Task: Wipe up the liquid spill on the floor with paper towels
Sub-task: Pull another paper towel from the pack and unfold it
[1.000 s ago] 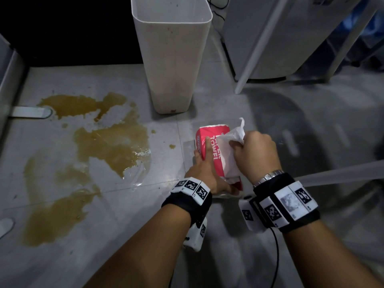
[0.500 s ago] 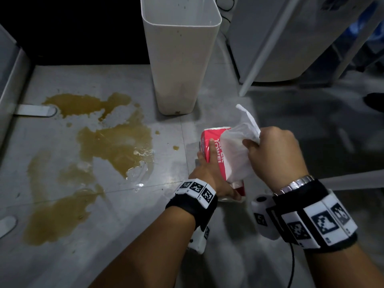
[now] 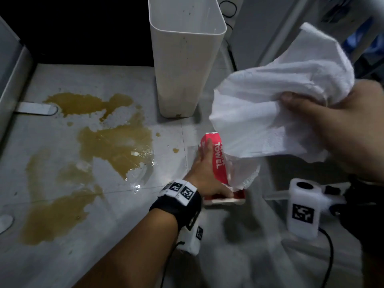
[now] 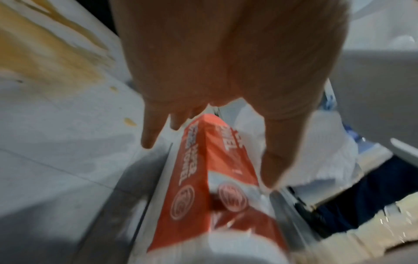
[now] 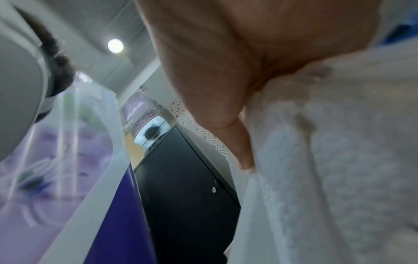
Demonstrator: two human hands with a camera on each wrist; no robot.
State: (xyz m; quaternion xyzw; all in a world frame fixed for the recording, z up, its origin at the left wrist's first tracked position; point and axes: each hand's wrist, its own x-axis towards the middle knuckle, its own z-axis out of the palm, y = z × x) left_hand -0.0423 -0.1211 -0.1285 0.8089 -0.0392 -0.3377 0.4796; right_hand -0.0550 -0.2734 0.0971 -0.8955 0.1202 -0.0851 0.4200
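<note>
Our right hand [image 3: 340, 129] grips the paper towel [image 3: 270, 113], light, soft and easy to tear, so we hold it bunched, while our left hand [image 3: 204, 173] clamps the pack [image 3: 216, 161].

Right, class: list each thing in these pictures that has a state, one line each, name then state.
spill: brown, still unwiped on the floor
paper towel: bunched, lifted, dry-looking
towel pack: open, lying on the floor
bin: upright, no lid
left hand: holds the pack down
right hand: grips the paper towel
</note>
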